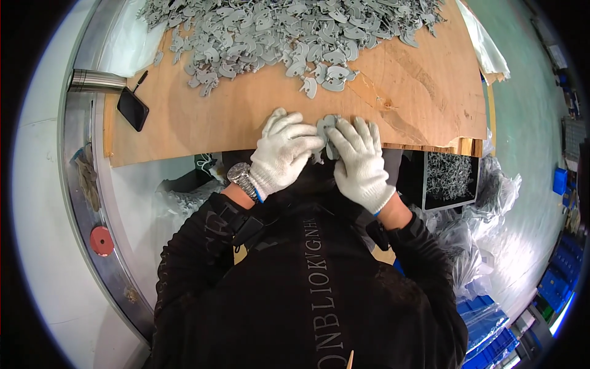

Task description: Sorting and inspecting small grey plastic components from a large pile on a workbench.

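Both hands wear white knit gloves and meet at the front edge of a wooden board (233,117). Between them are grey flat plastic parts (327,126) with curved outlines, apparently more than one piece together. My left hand (284,150) is closed at the left side of these parts, its fingertips and thumb against them. My right hand (362,163) grips them from the right, its index finger lying over their edge. The gloves partly cover the pieces. Farther back on the board lies a large heap of similar grey parts (264,43).
A black phone (133,110) and a metal cylinder (97,81) lie at the board's left. Below its right edge stands a dark bin of small grey pieces (450,177), beside crumpled clear plastic (482,212). A red disc (102,241) rests on the left ledge.
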Motion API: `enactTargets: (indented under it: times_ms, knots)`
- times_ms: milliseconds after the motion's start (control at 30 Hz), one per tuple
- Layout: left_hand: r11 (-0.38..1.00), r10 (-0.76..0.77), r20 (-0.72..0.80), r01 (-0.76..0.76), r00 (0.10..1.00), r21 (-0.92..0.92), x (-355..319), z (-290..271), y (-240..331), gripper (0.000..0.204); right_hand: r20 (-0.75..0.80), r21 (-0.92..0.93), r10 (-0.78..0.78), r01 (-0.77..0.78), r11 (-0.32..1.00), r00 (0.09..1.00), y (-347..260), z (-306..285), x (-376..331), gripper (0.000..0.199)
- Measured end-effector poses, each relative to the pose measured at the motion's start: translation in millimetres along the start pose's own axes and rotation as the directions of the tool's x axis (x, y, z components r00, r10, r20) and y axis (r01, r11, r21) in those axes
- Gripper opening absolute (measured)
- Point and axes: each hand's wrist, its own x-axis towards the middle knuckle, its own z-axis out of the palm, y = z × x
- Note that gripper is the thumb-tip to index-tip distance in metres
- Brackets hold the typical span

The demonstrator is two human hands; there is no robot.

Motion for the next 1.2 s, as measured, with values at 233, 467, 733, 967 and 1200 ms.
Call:
enactTargets:
  times_ms: [233,467,733,967,1200]
  knots:
    - [0.995,0.103,0.036,-0.103,0.994,-0.002,7.0,-17.2,1.5,0.03,-0.054,0.063,-0.082,0.085,0.994,0.995,15.2,-6.6,-30.0,0.063]
    - [0.863,-0.225,-0.466,0.397,0.856,0.313,16.3,-52.6,-105.6,0.048,-0.194,0.175,0.129,-0.095,0.98,0.973,56.5,-14.6,34.3,0.055]
    - [0.807,-0.259,-0.232,0.342,0.938,0.482,74.2,-29.4,-126.3,0.062,-0.171,-0.298,0.136,-0.183,0.937,0.976,49.4,6.4,127.5,0.066]
    - [0.95,-0.028,-0.088,0.053,0.996,0.307,64.7,-14.2,-76.3,0.062,-0.15,-0.24,0.12,-0.154,0.959,0.981,56.1,8.4,93.1,0.061]
    - [0.895,-0.075,-0.174,0.143,0.982,0.423,81.0,-0.7,-52.9,0.055,-0.109,-0.1,-0.025,0.014,0.995,0.994,44.9,4.8,50.7,0.056]
